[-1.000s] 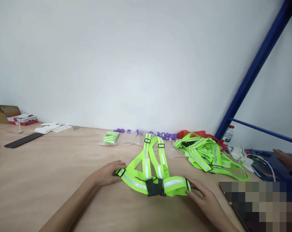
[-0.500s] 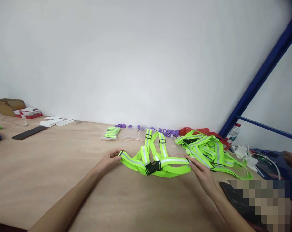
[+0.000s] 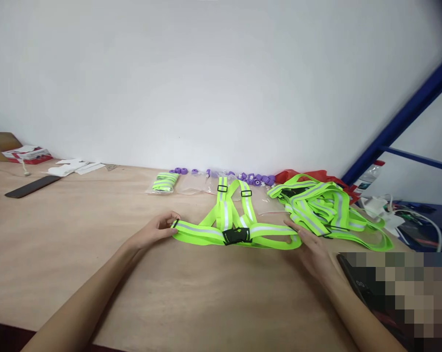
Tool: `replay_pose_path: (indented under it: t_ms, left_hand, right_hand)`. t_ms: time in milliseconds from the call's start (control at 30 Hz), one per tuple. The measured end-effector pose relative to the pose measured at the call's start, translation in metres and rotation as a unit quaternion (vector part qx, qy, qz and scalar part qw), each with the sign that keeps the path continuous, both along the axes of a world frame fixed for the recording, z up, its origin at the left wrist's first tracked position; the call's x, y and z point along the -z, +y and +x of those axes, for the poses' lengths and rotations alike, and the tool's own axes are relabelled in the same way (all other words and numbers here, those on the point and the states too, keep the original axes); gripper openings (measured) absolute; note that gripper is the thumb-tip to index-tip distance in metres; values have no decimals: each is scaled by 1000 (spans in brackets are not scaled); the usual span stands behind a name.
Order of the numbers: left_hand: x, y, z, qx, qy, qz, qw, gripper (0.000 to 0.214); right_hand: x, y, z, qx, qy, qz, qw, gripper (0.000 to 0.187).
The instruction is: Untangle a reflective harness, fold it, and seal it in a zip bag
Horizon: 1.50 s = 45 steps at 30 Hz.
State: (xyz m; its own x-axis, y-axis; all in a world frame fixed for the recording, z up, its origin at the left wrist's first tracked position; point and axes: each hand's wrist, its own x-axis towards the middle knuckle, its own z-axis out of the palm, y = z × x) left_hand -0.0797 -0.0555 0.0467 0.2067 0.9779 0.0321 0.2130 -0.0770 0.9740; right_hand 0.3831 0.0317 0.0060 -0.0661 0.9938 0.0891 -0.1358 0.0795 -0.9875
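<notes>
A neon-green reflective strap vest (image 3: 228, 220) lies flat on the wooden table (image 3: 96, 244), its waist band stretched sideways with a black buckle (image 3: 237, 235) in the middle. My left hand (image 3: 153, 230) pinches the left end of the band. At the right end, my right hand (image 3: 308, 244) holds the band with curled fingers. The two shoulder straps run away from me toward the wall.
A heap of more green vests (image 3: 323, 208) lies at the right, over red fabric. A bagged vest (image 3: 162, 183) and purple pieces (image 3: 253, 179) sit along the wall. A dark bar (image 3: 28, 186), papers and a box lie far left; cables (image 3: 407, 220) far right.
Both hands have pulled the band's ends further apart, so the waist band now lies straighter and flatter. The view has shifted slightly.
</notes>
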Motion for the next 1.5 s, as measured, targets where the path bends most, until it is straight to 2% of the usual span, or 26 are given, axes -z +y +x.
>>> replay_pose_path:
  t_ms: [133, 233, 467, 733, 933, 1100, 1200, 1367, 1500]
  left_hand:
    - [-6, -3, -2, -37, 68, 0, 997, 33]
    - [-6, -2, -1, -72, 104, 26, 992, 33]
    - [-3, -2, 9, -85, 110, 40, 989, 37]
    - [-5, -4, 25, -119, 72, 39, 990, 36]
    - [8, 1, 26, -122, -37, 2, 992, 35]
    - [17, 5, 27, -119, -139, -33, 983, 34]
    - [14, 5, 25, -121, -150, -47, 980, 39]
    - [0, -1, 7, -86, -8, -12, 996, 41]
    - [-10, -6, -10, -33, 93, -12, 995, 37]
  right_hand:
    - [-2, -2, -2, 11, 2, -39, 999, 44]
    - [-5, -4, -4, 10, -14, -62, 998, 48]
    - [-3, -7, -10, -24, -18, -63, 998, 53]
    - [-5, -19, -28, -25, -7, -124, 992, 55]
    - [-10, -23, -32, -10, -55, -141, 988, 59]
    - [-11, -23, -32, -13, -24, -100, 995, 56]
    - [-11, -18, -23, -40, -69, -69, 994, 60]
    - [-20, -10, 1, -40, -228, 50, 972, 54]
    - [-24, -13, 17, -47, -234, 51, 970, 56]
